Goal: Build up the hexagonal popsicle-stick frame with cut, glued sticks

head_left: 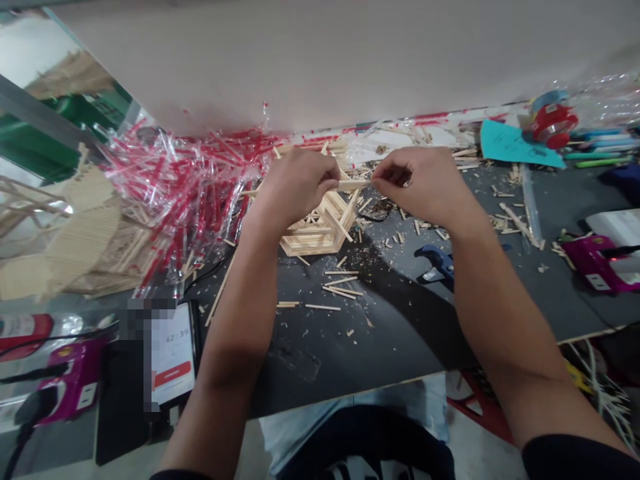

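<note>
My left hand [300, 183] is closed in a pinch on one end of a thin wooden stick [353, 184]. The stick's other end reaches the pinched fingertips of my right hand [425, 180]. Just below them, on the dark table, stands a many-sided frame of stacked wooden sticks [315, 245], partly covered by my left hand. Longer sticks lie slanted across its top. Several short loose sticks [343, 291] lie in front of the frame. A blue-handled hand tool [436, 264] rests near my right forearm, which hides part of it.
Red-and-clear plastic wrappers [185, 180] pile up at back left, by other stick constructions [85, 233]. A phone [173, 357] and a purple power strip [75, 380] lie at left. Right are a turquoise note [520, 147], a red container [554, 125] and another purple strip [593, 263]. Wood scraps litter the table.
</note>
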{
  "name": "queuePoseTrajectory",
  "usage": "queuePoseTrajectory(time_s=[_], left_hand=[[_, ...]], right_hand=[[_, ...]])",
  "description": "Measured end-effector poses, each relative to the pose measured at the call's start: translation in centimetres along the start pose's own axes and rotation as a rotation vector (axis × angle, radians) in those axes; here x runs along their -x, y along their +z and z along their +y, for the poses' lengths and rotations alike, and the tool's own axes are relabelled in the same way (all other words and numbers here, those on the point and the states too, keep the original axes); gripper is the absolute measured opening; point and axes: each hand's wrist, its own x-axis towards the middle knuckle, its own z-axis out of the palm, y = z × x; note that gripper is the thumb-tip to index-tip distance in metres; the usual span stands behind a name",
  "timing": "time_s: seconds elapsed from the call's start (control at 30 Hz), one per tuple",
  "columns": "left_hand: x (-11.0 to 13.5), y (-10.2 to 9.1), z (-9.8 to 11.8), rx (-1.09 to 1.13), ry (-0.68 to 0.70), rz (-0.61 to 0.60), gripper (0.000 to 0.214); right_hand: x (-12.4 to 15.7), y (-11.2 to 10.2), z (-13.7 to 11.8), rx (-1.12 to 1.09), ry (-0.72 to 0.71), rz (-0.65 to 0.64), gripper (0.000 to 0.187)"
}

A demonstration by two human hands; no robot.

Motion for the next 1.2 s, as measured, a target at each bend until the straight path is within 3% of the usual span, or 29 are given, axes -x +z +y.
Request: queuePoseTrajectory(time_s=[0.83, 1.2], left_hand=[[0.5, -0.3, -0.2, -0.011, 0.044, 0.019, 0.017], [0.0, 0.3, 0.8, -0.065, -0.030, 0.026, 0.028]], right_hand=[[0.0, 0.1, 0.2, 0.047, -0.067, -0.003, 0.010], [-0.1, 0.2, 0.0, 0.060, -0.051, -0.004, 0.009]])
